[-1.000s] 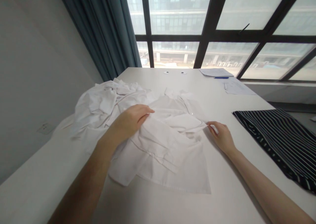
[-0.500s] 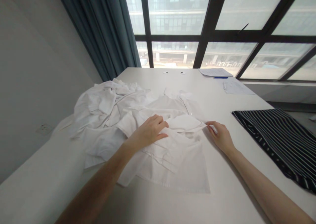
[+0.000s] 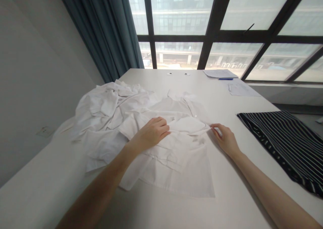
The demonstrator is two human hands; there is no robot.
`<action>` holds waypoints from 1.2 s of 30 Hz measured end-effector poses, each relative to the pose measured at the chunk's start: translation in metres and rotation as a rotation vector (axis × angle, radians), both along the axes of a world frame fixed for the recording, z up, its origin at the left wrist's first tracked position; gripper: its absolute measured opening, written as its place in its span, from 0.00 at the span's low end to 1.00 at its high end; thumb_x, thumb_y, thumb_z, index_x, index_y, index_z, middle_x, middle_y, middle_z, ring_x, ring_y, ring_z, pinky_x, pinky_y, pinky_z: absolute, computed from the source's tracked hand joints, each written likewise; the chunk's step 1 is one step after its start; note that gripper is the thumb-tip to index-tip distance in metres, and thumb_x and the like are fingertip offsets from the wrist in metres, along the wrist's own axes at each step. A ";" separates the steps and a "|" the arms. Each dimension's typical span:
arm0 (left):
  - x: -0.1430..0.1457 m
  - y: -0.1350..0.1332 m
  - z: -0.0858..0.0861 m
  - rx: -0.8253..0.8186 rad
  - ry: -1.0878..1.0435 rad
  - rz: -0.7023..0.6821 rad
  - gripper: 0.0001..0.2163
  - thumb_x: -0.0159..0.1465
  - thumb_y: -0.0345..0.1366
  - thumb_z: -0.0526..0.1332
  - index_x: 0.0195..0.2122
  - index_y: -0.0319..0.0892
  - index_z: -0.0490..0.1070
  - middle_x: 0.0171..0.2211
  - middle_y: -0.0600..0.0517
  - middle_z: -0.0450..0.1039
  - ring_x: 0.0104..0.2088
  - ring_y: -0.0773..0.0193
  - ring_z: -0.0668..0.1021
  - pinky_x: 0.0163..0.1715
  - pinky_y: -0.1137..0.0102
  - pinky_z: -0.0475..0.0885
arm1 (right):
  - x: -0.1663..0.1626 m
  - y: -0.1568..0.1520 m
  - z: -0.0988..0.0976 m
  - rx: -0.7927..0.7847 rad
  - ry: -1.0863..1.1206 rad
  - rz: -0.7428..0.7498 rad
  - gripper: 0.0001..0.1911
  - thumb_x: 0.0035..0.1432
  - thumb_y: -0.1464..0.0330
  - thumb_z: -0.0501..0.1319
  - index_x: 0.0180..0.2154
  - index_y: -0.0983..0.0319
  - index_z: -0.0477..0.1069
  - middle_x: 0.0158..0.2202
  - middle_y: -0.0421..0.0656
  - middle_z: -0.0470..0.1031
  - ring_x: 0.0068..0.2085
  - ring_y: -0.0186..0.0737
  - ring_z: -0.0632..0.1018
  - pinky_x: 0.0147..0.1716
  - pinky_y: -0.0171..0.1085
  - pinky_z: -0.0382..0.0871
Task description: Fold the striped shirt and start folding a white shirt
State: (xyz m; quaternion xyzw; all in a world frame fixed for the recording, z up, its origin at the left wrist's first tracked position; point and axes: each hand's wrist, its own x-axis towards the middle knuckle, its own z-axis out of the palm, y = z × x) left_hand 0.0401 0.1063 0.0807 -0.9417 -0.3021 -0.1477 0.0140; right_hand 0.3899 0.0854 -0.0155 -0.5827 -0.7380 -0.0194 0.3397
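Note:
A white shirt (image 3: 186, 165) lies spread out in front of me, its collar end towards the window and its hem towards me. My left hand (image 3: 155, 132) is closed on a fold of the fabric near the shirt's middle, thumb against fingers. At the shirt's right side, my right hand (image 3: 224, 137) pinches the cloth between thumb and fingertips. The fabric runs in a taut fold between the two hands. A heap of crumpled white garments (image 3: 101, 108) adjoins the shirt on the left; where one piece ends and another begins is hard to see.
A folded black-and-white striped cloth (image 3: 285, 145) lies on the white table (image 3: 161, 212) at the right. Papers (image 3: 219, 73) and a blue pen (image 3: 225, 79) are at the far right corner. A wall, a dark curtain (image 3: 106, 30) and windows bound the table.
My left hand has closed its thumb and fingers on the cloth and shifted slightly left. The right hand keeps its pinch in the same place.

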 end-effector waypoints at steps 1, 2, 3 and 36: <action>-0.001 0.001 0.000 0.003 -0.009 0.000 0.11 0.70 0.36 0.54 0.32 0.40 0.70 0.35 0.49 0.70 0.42 0.60 0.71 0.47 0.63 0.67 | 0.000 0.000 0.001 -0.002 0.003 -0.004 0.12 0.65 0.62 0.52 0.40 0.58 0.72 0.38 0.45 0.80 0.39 0.47 0.79 0.42 0.44 0.70; -0.001 0.001 0.000 0.007 -0.018 0.001 0.11 0.70 0.36 0.53 0.33 0.40 0.70 0.35 0.49 0.70 0.42 0.60 0.71 0.47 0.63 0.67 | -0.001 0.000 0.001 -0.004 0.007 -0.007 0.12 0.65 0.62 0.52 0.40 0.58 0.72 0.38 0.45 0.80 0.39 0.47 0.79 0.41 0.44 0.70; -0.002 0.002 0.000 0.012 -0.025 0.003 0.11 0.70 0.35 0.53 0.33 0.40 0.70 0.35 0.49 0.70 0.41 0.60 0.71 0.46 0.63 0.67 | -0.001 -0.001 0.002 -0.006 0.010 -0.008 0.12 0.65 0.62 0.52 0.40 0.58 0.72 0.38 0.46 0.80 0.39 0.47 0.79 0.41 0.44 0.70; -0.162 0.038 0.024 0.114 -0.117 1.286 0.16 0.66 0.37 0.51 0.52 0.40 0.67 0.35 0.45 0.73 0.35 0.54 0.73 0.38 0.62 0.67 | -0.003 -0.001 0.002 -0.028 0.026 -0.013 0.12 0.64 0.62 0.52 0.40 0.58 0.72 0.38 0.45 0.80 0.39 0.46 0.79 0.41 0.43 0.71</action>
